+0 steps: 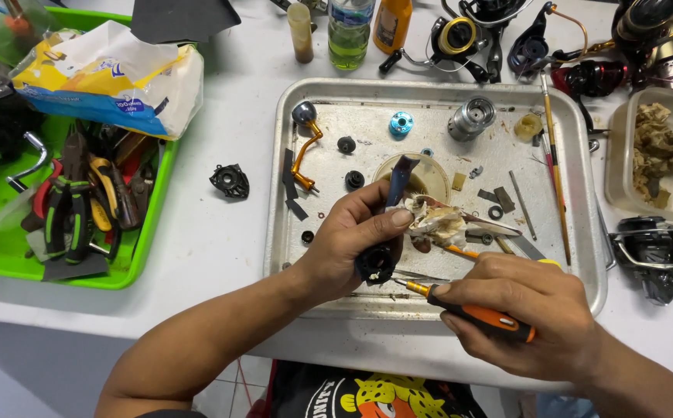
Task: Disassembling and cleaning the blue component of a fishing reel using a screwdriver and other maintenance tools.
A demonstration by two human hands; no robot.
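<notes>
**Reel body under the screwdriver, over the metal tray**

The left hand [348, 240] is clamping a dark reel body [383, 248] with a soiled tissue wad [435, 220] against it, low over the metal tray [286, 155]. The right hand [526, 313] is gripping an orange-handled screwdriver [479, 313], fingers closed, tip pointing at the body's lower end. Step, as judged: working a screw on the body. The next move is calling for a seated tip and a steady left grip. Lying about: gold crank handle [305, 151], blue ring [401, 123], silver spool [472, 118], green tool tray [147, 224].

dark reel body [379, 255] upright, orange-handled screwdriver [476, 313] level.
</notes>
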